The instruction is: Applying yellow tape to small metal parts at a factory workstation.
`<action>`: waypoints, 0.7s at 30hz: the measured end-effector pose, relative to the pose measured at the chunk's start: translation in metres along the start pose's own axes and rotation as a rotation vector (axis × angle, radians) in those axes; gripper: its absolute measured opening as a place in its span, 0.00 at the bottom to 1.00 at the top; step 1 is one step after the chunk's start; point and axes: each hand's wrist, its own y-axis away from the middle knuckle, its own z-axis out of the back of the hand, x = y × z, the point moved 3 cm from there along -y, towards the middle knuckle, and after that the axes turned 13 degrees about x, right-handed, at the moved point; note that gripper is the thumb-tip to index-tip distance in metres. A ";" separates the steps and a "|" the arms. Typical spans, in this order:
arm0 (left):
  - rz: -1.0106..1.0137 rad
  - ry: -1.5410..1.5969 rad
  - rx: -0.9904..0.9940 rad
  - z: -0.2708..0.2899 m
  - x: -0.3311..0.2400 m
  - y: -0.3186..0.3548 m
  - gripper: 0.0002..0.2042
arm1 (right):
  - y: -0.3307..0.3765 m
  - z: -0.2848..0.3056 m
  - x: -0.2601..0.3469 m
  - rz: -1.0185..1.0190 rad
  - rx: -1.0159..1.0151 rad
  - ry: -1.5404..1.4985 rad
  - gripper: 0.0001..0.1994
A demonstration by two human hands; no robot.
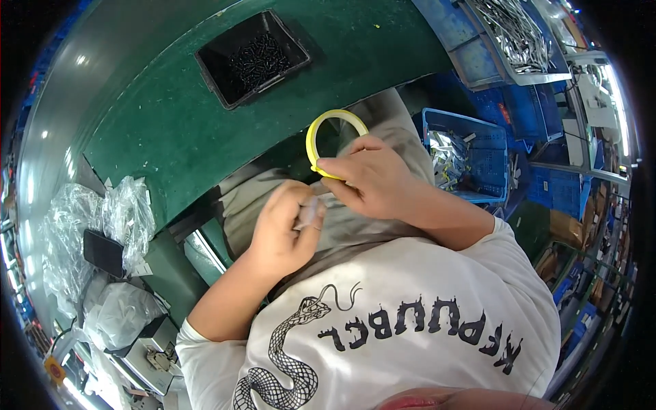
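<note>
My right hand [374, 179] is closed on a yellow ring [311, 141], which looks like a narrow roll of tape with a pale inner face. The ring stands out past my fingertips, above my lap. Just left of it, my left hand [279, 224] is curled with fingers and thumb together round a small whitish piece [308, 212], too blurred to name. The two hands are close but apart. Beyond them, a black bin [212, 78] holding many small black parts [260, 60] rests on the green table.
The green table [164, 137] lies ahead, its near edge before my lap. Clear plastic bags [75, 225] and a dark flat block [103, 253] are at left. A blue crate [490, 160] with mixed pieces stands at right, below a bin of metal parts [516, 34].
</note>
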 end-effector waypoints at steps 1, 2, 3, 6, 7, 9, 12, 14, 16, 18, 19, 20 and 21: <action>0.046 0.024 -0.062 0.004 0.000 0.000 0.10 | 0.001 0.000 0.001 -0.001 0.000 0.000 0.24; 0.046 0.024 -0.062 0.004 0.000 0.000 0.10 | 0.002 -0.001 0.000 -0.057 0.025 -0.045 0.20; 0.121 0.049 -0.115 0.007 0.003 0.001 0.09 | 0.004 -0.002 -0.001 -0.112 0.051 -0.090 0.16; 0.216 -0.018 -0.179 0.013 0.008 0.003 0.11 | 0.004 -0.003 0.001 -0.204 0.220 -0.161 0.08; 0.165 -0.084 -0.197 0.014 0.009 0.003 0.13 | 0.004 -0.004 0.003 -0.203 0.221 -0.163 0.08; 0.116 -0.151 -0.216 0.015 0.009 0.001 0.14 | 0.004 -0.007 0.004 -0.277 0.259 -0.260 0.07; 0.068 -0.179 -0.191 0.019 0.006 -0.002 0.16 | 0.004 -0.007 0.008 -0.211 0.312 -0.247 0.06; 0.013 -0.160 -0.161 0.020 0.006 -0.004 0.15 | 0.002 -0.005 0.011 -0.161 0.289 -0.262 0.06; -0.005 -0.165 -0.149 0.021 0.006 -0.004 0.14 | 0.001 -0.003 0.012 -0.112 0.266 -0.276 0.08; -0.025 -0.168 -0.138 0.022 0.006 -0.004 0.14 | 0.001 -0.002 0.013 -0.061 0.259 -0.272 0.12; -0.043 -0.196 -0.143 0.022 0.006 -0.005 0.13 | 0.001 -0.002 0.012 -0.062 0.259 -0.272 0.12; -0.060 -0.223 -0.149 0.022 0.006 -0.005 0.13 | 0.002 -0.002 0.011 -0.055 0.264 -0.262 0.13; -0.060 -0.223 -0.149 0.022 0.006 -0.005 0.13 | 0.003 -0.002 0.011 -0.049 0.269 -0.253 0.13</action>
